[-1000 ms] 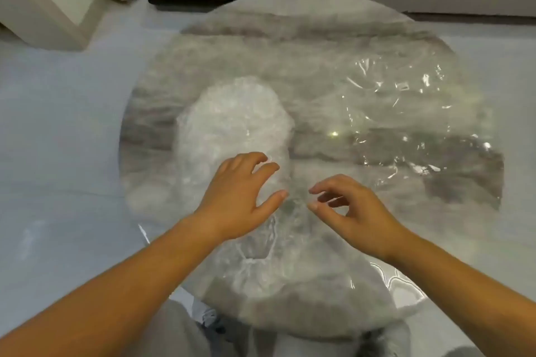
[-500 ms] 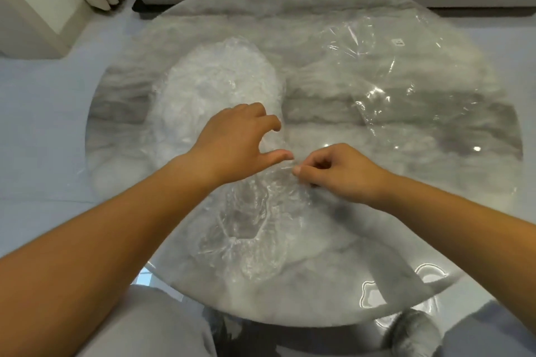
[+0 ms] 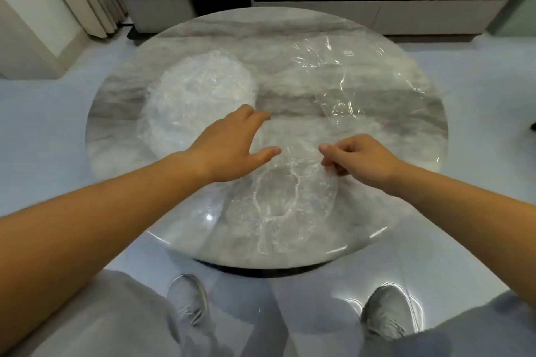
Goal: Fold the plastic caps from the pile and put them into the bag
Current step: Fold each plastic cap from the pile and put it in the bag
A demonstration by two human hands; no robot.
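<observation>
Head view: your right hand (image 3: 365,162) pinches the right edge of the plastic cap (image 3: 278,203), your left hand (image 3: 229,151) spreads straight-fingered over its left side, with the pile (image 3: 197,95) and the bag (image 3: 362,81) beyond it.

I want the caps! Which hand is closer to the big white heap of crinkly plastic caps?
Left. The left hand, fingers spread, is at the near right edge of the white heap of plastic caps; the right hand is farther right, pinching a clear plastic cap.
</observation>
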